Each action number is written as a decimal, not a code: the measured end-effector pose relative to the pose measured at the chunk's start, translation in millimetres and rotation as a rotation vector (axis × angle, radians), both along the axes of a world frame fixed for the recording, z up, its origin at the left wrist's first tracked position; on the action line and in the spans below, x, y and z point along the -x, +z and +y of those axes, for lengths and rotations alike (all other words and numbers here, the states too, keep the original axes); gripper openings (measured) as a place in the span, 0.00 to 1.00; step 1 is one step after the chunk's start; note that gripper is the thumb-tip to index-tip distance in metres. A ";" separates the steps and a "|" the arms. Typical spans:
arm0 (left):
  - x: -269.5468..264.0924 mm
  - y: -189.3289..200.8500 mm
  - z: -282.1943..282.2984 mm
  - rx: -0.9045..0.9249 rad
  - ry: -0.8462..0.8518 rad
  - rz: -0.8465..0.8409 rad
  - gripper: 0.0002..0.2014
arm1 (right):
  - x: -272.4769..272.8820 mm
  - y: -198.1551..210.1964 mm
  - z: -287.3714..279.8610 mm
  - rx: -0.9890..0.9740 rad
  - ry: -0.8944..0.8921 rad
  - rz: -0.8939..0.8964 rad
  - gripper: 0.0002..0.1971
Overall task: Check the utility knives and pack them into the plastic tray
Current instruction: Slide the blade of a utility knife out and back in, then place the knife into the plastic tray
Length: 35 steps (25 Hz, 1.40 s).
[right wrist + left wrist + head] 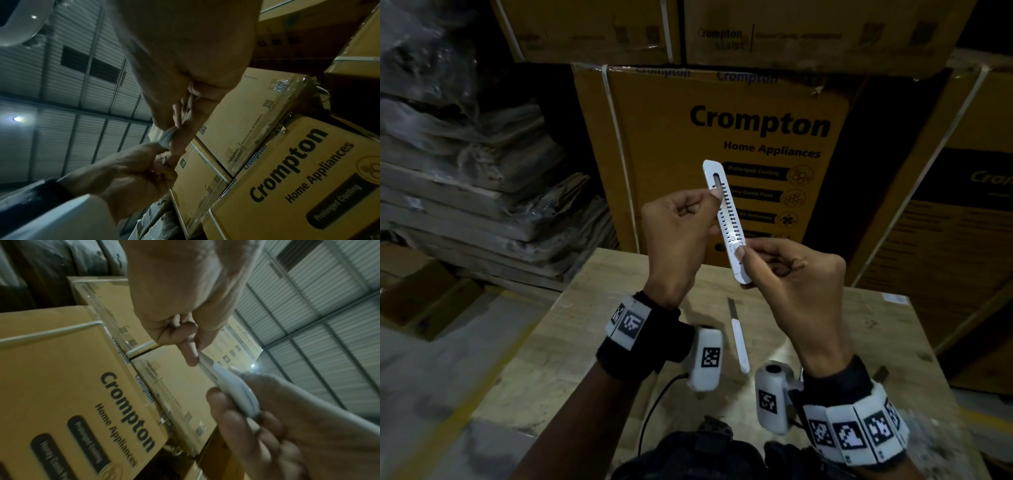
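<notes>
I hold a white utility knife [727,219] upright in front of me, above the wooden table [859,325]. My left hand [709,205] pinches its upper half by the edge. My right hand [748,263] grips the lower end, thumb on the slider. The left wrist view shows the knife [236,389] between my left hand [191,344] and right hand [246,410]. In the right wrist view the knife [167,138] is mostly hidden by fingers. A second white knife [739,342] lies on the table below my hands, its grey blade out. The plastic tray is not in view.
Stacked Crompton cardboard boxes [722,154] stand right behind the table. More boxes [945,257] stand at the right. Piles of flattened cardboard and plastic wrap [465,171] fill the left. A black cable [654,404] hangs near the table's front edge.
</notes>
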<state>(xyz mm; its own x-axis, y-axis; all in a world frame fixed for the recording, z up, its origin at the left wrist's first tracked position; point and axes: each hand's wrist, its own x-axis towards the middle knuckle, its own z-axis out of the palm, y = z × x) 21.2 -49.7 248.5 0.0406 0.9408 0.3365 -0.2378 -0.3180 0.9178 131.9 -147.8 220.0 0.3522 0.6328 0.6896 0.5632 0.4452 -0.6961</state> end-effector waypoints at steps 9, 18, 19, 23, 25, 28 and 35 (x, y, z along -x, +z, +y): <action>5.8 6.6 -32.2 -0.042 -0.009 -0.045 0.04 | 3.0 11.6 -29.5 0.032 0.067 0.071 0.04; 55.5 -74.0 -33.8 -0.029 -0.010 0.313 0.09 | 8.6 -50.0 -16.3 0.694 0.518 0.419 0.08; 62.8 -88.2 -33.2 -0.005 -0.016 0.360 0.09 | 13.9 -63.7 -15.2 0.749 0.525 0.431 0.08; 95.1 -143.3 -13.4 0.144 -0.110 0.444 0.11 | 37.2 -109.3 -2.9 0.884 0.484 0.500 0.09; 117.1 -170.5 0.3 0.159 -0.106 0.553 0.11 | 54.4 -132.6 8.9 0.952 0.411 0.563 0.09; 159.3 -211.2 27.4 0.120 -0.047 0.766 0.09 | 86.7 -168.4 34.1 1.056 0.294 0.664 0.06; 264.1 -323.6 76.9 0.329 -0.067 1.174 0.18 | 166.8 -249.2 80.2 1.307 0.159 0.623 0.08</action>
